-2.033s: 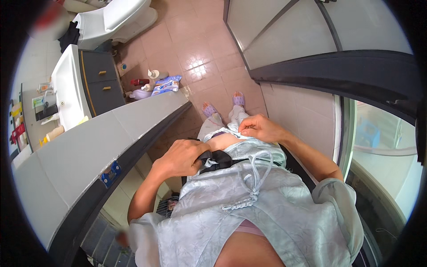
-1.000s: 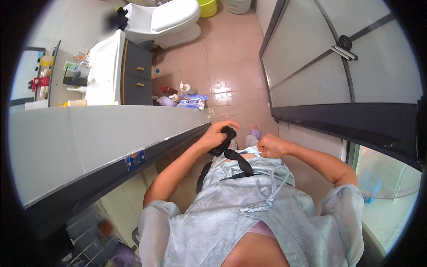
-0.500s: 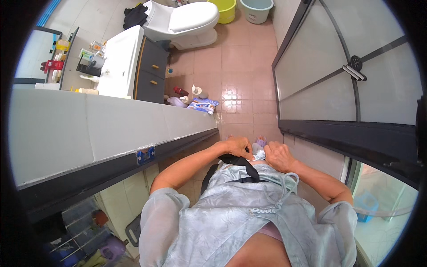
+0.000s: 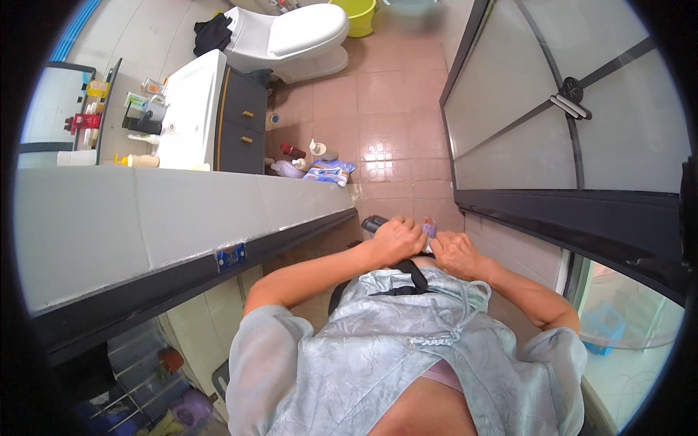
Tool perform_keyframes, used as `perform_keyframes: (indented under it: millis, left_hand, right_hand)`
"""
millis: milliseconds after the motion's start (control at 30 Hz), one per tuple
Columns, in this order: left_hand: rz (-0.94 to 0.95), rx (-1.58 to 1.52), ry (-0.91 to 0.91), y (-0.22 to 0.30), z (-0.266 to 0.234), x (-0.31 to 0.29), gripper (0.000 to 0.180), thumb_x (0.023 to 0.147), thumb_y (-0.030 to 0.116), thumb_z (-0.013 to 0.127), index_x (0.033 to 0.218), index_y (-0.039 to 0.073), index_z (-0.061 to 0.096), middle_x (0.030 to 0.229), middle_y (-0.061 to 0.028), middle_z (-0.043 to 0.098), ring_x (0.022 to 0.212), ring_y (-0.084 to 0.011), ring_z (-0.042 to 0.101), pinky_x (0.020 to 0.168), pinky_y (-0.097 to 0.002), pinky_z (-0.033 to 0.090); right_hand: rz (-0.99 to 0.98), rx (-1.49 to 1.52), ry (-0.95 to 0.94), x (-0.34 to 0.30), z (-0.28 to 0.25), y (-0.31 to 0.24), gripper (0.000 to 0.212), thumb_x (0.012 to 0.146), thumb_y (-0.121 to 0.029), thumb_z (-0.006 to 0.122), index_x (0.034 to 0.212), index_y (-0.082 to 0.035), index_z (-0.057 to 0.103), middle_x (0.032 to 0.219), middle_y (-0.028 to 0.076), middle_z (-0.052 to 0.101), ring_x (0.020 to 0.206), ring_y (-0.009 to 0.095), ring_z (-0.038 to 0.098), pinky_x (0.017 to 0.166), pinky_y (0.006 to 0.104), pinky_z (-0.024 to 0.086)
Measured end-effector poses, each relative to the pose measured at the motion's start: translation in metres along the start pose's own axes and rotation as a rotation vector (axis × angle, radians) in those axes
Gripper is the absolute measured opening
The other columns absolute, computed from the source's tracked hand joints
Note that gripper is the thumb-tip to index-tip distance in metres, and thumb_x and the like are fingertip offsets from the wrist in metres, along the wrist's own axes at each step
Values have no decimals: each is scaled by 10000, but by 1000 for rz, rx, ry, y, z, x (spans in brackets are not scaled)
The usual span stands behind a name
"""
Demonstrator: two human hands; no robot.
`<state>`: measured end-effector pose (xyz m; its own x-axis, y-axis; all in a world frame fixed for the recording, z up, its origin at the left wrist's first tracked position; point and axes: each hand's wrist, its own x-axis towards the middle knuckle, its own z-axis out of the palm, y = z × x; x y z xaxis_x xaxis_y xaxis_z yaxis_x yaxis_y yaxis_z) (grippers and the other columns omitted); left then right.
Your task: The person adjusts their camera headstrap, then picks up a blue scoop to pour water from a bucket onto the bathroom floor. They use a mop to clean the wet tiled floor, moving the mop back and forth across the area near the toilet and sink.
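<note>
Both my hands are close together in front of my waist. My left hand (image 4: 399,240) is closed, knuckles up, and its fingers are curled on something mostly hidden. A dark rounded object (image 4: 374,223) pokes out beyond its knuckles; I cannot tell what it is. Just to the right, my right hand (image 4: 458,256) is also closed. A small bit of white material (image 4: 427,248) shows between the two hands, pinched at the right fingertips. Black fabric (image 4: 414,277) lies beneath the left wrist, against my pale grey-green top (image 4: 378,327).
A tiled half wall (image 4: 203,211) with a dark frame runs along my left. A frosted sliding door (image 4: 523,109) stands on the right. Ahead are a toilet (image 4: 309,33), a sink cabinet (image 4: 242,120), bottles, a blue-white packet (image 4: 331,173) and a yellow-green bucket (image 4: 355,16).
My left hand has turned knuckles up and shifted slightly right, nearer the right hand. The dark rounded object has come into view beside it. Less of the white material shows.
</note>
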<state>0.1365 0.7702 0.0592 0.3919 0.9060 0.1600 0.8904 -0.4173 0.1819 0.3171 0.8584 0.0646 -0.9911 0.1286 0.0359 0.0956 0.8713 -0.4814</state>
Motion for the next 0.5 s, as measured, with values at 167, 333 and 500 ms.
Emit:
perform_keyframes:
  millis: [167,333,500]
  left_hand:
    - [82,-91,110,2,-16,-4,107,633,199,566,641,118,496,665,-13,490,647,-171,531,608,-310,451]
    - [60,-74,113,5,-14,-2,119,632,199,571,647,112,491,667,-17,486,659,-170,537,627,-318,463]
    - [80,-103,118,8,-39,-9,136,623,190,581,674,87,506,675,-30,492,655,-178,536,602,-304,457]
  right_hand:
    - [101,355,-194,-9,-8,19,194,749,-186,596,795,-12,524,820,173,579,735,367,579,590,470,453]
    - [249,163,-417,6,-13,17,271,756,-265,609,824,-12,540,813,188,606,648,379,588,556,479,444]
    - [73,42,-116,-3,-34,3,411,808,-422,577,783,-13,548,715,181,580,576,351,590,458,452,425]
